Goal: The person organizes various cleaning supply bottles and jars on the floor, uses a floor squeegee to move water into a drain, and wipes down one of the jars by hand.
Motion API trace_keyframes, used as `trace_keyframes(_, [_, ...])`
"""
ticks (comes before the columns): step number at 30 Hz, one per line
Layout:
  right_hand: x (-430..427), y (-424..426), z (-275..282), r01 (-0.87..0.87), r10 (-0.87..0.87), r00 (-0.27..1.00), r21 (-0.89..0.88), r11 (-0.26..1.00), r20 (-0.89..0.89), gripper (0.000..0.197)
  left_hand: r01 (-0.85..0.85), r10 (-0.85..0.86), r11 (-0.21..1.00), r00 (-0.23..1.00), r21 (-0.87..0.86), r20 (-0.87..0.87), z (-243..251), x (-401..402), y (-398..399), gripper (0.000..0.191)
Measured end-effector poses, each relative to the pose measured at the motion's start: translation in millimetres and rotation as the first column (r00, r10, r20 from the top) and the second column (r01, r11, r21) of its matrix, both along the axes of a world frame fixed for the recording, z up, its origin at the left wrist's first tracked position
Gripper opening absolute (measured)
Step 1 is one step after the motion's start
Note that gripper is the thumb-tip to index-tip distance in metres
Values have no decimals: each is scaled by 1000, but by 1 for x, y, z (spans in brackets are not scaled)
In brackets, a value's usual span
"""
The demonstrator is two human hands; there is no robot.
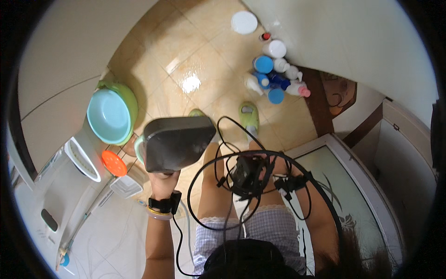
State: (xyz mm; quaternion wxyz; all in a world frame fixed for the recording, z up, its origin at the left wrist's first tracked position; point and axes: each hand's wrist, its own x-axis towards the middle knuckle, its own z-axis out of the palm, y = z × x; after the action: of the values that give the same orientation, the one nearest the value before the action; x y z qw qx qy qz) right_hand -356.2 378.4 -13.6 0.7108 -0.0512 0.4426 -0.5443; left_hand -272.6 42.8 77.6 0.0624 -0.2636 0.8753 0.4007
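My left hand [165, 183] grips a dark grey, angular plastic object [179, 143] from below, with most of its fingers hidden under it. A mint-green curved part [139, 148] shows at that object's left side. On the left wrist are a black strapped device [163, 205] and bangles. My right hand [273, 164] is over my right leg, largely covered by a tangle of black cables [223, 153] and a black boxy device [247, 176]. Whether its fingers hold any of this is hidden.
Bottles and jars [275, 78] stand on the tiled floor [209, 66], which has a shiny, wet-looking patch. Nested blue and green basins [109, 115] are at left, near an orange perforated disc [114, 163] and a white tub [127, 186]. A frosted-glass door panel [345, 188] stands at right.
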Motion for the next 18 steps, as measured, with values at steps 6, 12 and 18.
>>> trace_keyframes(6, [-28, 3, 65, 95, -97, 995, -110, 989, -11, 93, 83, -85, 996, 988, -23, -128, 10, -14, 18, 30])
trace_keyframes(12, [-28, 36, 109, 256, -256, 961, 12, 967, 103, 100, 74, -71, 997, 984, 17, -163, 17, -23, 32, 30])
trace_keyframes(18, [-23, 37, 127, 216, -242, 958, 166, 962, 153, 110, 283, -248, 951, 938, 124, -241, 23, -38, 40, 23])
